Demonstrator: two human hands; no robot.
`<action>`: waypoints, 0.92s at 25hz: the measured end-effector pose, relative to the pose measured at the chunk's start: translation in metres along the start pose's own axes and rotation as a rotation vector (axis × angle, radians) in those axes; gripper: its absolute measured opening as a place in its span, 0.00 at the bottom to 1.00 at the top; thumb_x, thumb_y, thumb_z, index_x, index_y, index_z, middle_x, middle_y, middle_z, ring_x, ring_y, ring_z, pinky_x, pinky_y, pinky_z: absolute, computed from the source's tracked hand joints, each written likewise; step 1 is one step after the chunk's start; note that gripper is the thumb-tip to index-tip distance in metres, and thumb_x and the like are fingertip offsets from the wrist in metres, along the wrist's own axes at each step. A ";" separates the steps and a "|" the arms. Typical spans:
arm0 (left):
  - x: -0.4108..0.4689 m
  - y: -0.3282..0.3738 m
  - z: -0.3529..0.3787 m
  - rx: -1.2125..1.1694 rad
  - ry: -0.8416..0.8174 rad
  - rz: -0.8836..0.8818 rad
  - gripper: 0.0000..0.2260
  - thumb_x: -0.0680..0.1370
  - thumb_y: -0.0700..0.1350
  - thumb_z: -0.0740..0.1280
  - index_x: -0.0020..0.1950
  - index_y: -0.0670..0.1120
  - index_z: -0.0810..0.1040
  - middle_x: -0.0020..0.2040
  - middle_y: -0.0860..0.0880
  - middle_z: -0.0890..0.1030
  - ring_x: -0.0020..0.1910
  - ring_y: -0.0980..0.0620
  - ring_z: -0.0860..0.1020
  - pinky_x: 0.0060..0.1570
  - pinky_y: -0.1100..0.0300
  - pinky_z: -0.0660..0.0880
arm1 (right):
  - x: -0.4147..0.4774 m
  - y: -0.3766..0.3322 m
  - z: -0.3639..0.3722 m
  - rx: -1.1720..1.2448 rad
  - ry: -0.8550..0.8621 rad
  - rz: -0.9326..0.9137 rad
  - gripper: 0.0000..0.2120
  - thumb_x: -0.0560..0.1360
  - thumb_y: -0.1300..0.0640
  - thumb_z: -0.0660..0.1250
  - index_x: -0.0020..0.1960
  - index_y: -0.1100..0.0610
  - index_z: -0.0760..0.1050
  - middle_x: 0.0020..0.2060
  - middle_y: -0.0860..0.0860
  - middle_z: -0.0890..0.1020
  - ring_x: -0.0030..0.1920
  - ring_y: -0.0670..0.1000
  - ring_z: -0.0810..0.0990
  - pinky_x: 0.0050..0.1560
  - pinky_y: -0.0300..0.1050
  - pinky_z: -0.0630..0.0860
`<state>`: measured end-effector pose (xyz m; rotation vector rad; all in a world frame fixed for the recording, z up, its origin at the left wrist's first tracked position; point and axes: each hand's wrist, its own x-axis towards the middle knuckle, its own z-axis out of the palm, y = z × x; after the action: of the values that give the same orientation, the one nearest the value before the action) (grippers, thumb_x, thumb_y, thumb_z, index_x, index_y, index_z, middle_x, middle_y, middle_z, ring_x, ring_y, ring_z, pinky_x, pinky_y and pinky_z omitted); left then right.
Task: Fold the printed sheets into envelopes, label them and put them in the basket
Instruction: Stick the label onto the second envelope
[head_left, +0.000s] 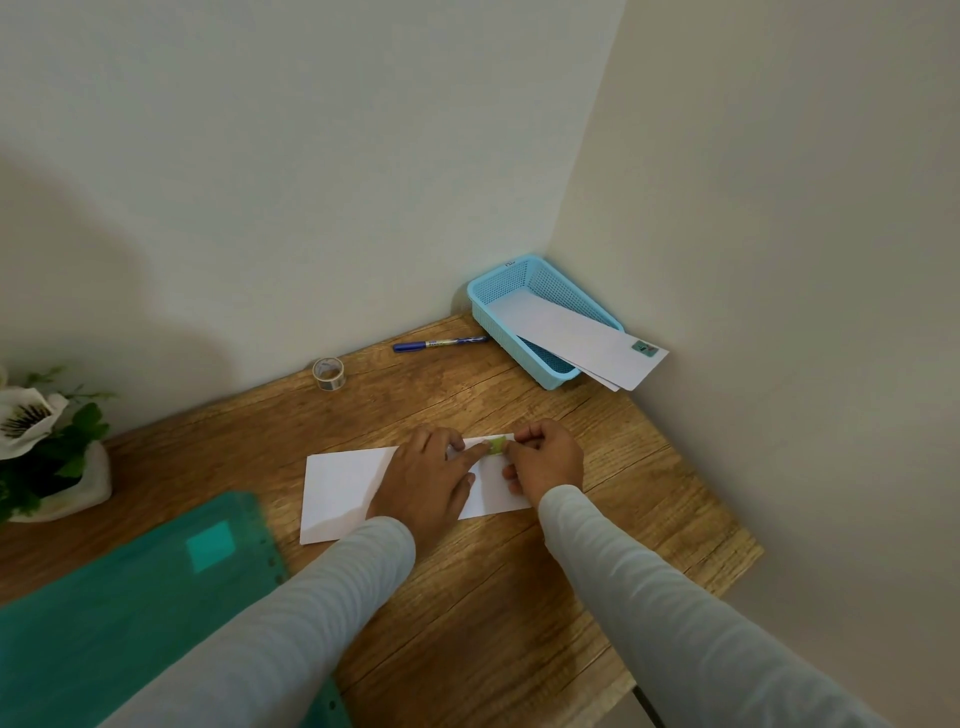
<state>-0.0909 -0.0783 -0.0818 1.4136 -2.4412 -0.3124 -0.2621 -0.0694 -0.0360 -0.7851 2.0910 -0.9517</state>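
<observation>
A white folded envelope (343, 488) lies flat on the wooden desk in front of me. My left hand (426, 478) rests palm down on its middle, the index finger stretched toward a small green sticker (497, 445) at the envelope's top right corner. My right hand (545, 460) pinches the sticker's right edge with thumb and fingers. The blue mesh basket (519, 280) stands in the far right corner against the walls. Two finished white envelopes (576, 332) lie in it and stick out over its near rim; the top one carries a sticker.
A blue pen (439, 344) lies left of the basket. A roll of clear tape (328, 373) stands near the back wall. A green plastic folder (130, 597) covers the near left of the desk. A potted white flower (36, 441) is at the far left. The desk's right edge (748, 566) drops off.
</observation>
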 end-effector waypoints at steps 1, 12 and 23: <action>0.000 0.000 -0.001 0.002 -0.006 0.000 0.19 0.81 0.53 0.63 0.72 0.58 0.74 0.62 0.53 0.73 0.62 0.49 0.69 0.59 0.53 0.74 | 0.001 0.000 0.000 -0.006 0.001 -0.001 0.08 0.77 0.62 0.72 0.45 0.51 0.78 0.40 0.50 0.84 0.31 0.49 0.84 0.33 0.48 0.85; -0.001 0.006 -0.009 -0.005 -0.030 -0.017 0.19 0.83 0.52 0.61 0.74 0.57 0.73 0.64 0.52 0.73 0.65 0.48 0.68 0.65 0.51 0.70 | 0.003 0.002 0.003 -0.004 0.015 0.006 0.08 0.76 0.62 0.73 0.45 0.50 0.78 0.38 0.48 0.83 0.26 0.47 0.82 0.34 0.51 0.85; -0.001 0.006 -0.008 0.007 -0.022 -0.017 0.19 0.82 0.52 0.63 0.73 0.58 0.73 0.63 0.52 0.73 0.63 0.49 0.68 0.61 0.53 0.71 | 0.005 0.005 0.007 -0.030 0.038 0.016 0.07 0.75 0.60 0.74 0.44 0.49 0.78 0.36 0.47 0.83 0.28 0.46 0.84 0.36 0.53 0.86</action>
<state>-0.0921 -0.0750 -0.0727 1.4415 -2.4513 -0.3249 -0.2606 -0.0731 -0.0448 -0.7699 2.1464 -0.9351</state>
